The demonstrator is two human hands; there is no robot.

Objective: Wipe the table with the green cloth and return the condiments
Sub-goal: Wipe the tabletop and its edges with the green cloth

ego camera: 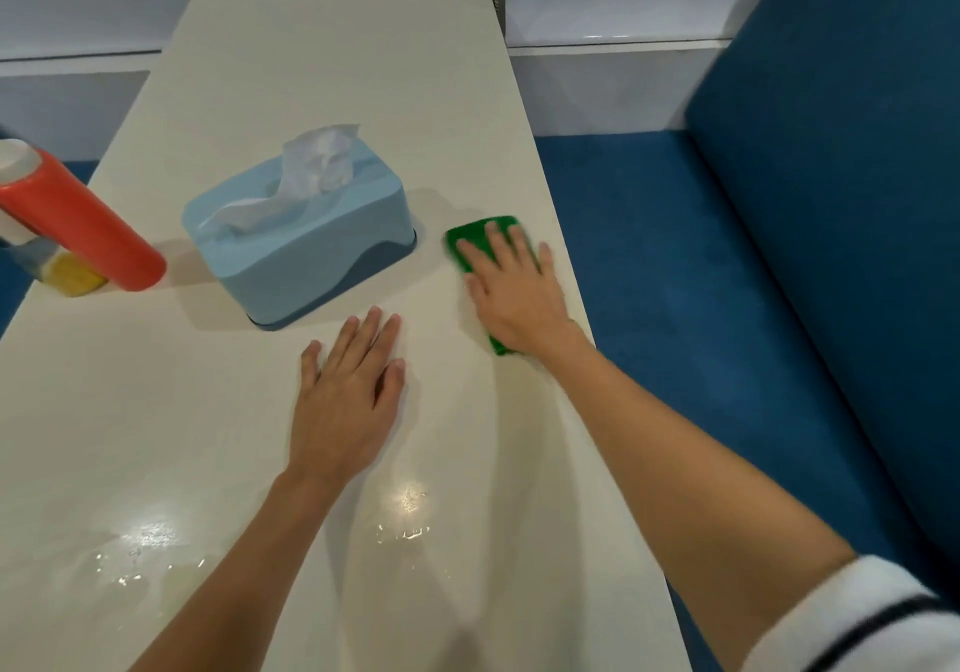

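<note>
Right now you are in the wiping step, not yet the returning one: your right hand (511,282) lies flat, palm down, fingers spread, pressing the green cloth (475,243) onto the table (322,74) near its right edge, just beside the blue tissue box (301,235). Nothing is pinched or gripped there; the cloth is simply pinned under the open palm, with green showing past the fingertips and a corner peeking out by the wrist. Your left hand (348,385) is also open and empty, resting flat on the tabletop nearer to you, apparently as a brace. The near part of the surface gleams with wet streaks and droplets, so that stretch looks covered, while the far half beyond the tissue box looks dry (though glare makes this hard to judge). At the left edge stand the condiments: a red bottle (83,219) with a white cap, leaning in the wide-angle view, and a yellow-bottomed container (70,274) partly hidden behind it. Next, I'd judge, you need to keep the palm pressure even and sweep the cloth onward around the tissue box toward the unwiped far end, before reaching for the bottles.
</note>
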